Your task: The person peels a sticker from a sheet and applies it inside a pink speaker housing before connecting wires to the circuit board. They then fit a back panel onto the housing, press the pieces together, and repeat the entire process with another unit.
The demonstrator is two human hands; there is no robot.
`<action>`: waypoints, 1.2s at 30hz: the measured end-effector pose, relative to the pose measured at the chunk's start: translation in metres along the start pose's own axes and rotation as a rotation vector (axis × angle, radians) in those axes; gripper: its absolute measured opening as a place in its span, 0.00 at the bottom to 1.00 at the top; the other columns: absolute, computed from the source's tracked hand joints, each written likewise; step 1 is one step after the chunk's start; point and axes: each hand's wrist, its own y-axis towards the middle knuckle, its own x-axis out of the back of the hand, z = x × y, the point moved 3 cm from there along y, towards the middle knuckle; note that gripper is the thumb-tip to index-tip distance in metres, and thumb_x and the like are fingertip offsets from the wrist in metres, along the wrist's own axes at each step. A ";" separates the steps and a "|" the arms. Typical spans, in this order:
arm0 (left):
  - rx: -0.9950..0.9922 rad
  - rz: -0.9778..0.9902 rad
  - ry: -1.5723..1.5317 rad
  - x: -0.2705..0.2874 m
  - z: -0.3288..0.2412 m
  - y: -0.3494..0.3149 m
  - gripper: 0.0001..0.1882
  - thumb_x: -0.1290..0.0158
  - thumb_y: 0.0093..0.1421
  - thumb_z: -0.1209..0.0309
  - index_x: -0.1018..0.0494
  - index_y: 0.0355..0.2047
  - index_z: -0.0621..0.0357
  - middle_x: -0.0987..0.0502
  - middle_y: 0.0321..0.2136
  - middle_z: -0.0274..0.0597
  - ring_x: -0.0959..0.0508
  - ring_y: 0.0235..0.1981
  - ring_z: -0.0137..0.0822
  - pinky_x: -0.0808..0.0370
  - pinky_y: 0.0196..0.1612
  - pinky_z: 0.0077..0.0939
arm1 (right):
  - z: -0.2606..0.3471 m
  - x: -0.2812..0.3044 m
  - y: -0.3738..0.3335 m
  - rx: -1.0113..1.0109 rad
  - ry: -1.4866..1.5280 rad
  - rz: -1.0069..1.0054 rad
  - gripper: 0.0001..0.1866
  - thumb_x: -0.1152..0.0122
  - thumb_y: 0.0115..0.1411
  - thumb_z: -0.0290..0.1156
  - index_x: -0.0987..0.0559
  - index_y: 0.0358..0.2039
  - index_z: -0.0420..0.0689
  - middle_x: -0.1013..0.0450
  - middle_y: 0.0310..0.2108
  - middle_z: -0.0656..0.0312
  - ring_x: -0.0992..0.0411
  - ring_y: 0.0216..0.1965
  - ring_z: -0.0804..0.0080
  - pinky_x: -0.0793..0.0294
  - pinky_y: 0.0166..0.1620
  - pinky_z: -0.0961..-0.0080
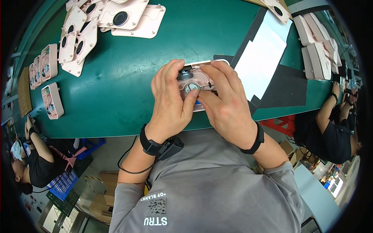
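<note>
Your left hand (169,103) and right hand (226,103), fingers curled, grip one pale pink housing (201,78) near the green table's (116,97) front edge; two round components (191,88) show inside. Four open housings (53,101) sit left, one white sheet (261,58) right.

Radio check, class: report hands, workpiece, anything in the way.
Left hand, right hand: both on pale pink housing, partly covering it. Housing open, silver disc showing inside. Black sheet off right.
</note>
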 end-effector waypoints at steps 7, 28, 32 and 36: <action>-0.046 -0.008 -0.003 0.001 -0.001 0.000 0.40 0.35 0.60 0.73 0.41 0.69 0.59 0.34 0.67 0.57 0.35 0.68 0.61 0.42 0.70 0.56 | -0.006 0.007 0.003 0.025 -0.014 0.075 0.09 0.28 0.48 0.19 0.15 0.33 0.35 0.26 0.58 0.48 0.31 0.63 0.46 0.25 0.60 0.55; -0.097 -0.048 0.067 -0.007 -0.017 0.003 0.18 0.39 0.59 0.80 0.16 0.49 0.50 0.34 0.69 0.64 0.37 0.71 0.69 0.37 0.68 0.60 | -0.032 0.009 0.006 -0.048 0.121 -0.045 0.11 0.26 0.48 0.17 0.15 0.34 0.36 0.24 0.57 0.53 0.29 0.60 0.48 0.23 0.56 0.59; -0.125 -0.050 0.109 -0.007 -0.016 0.003 0.21 0.39 0.58 0.80 0.14 0.50 0.46 0.33 0.69 0.63 0.37 0.70 0.70 0.37 0.68 0.59 | -0.049 0.034 0.000 -0.356 0.623 0.009 0.11 0.25 0.48 0.17 0.15 0.33 0.37 0.25 0.59 0.52 0.30 0.62 0.49 0.24 0.58 0.60; -0.137 -0.034 0.131 -0.006 -0.014 0.001 0.22 0.39 0.57 0.80 0.13 0.50 0.45 0.33 0.70 0.62 0.37 0.70 0.71 0.37 0.69 0.59 | -0.037 0.037 -0.010 -0.111 0.276 0.032 0.10 0.24 0.50 0.19 0.15 0.33 0.39 0.28 0.61 0.51 0.31 0.63 0.49 0.25 0.59 0.61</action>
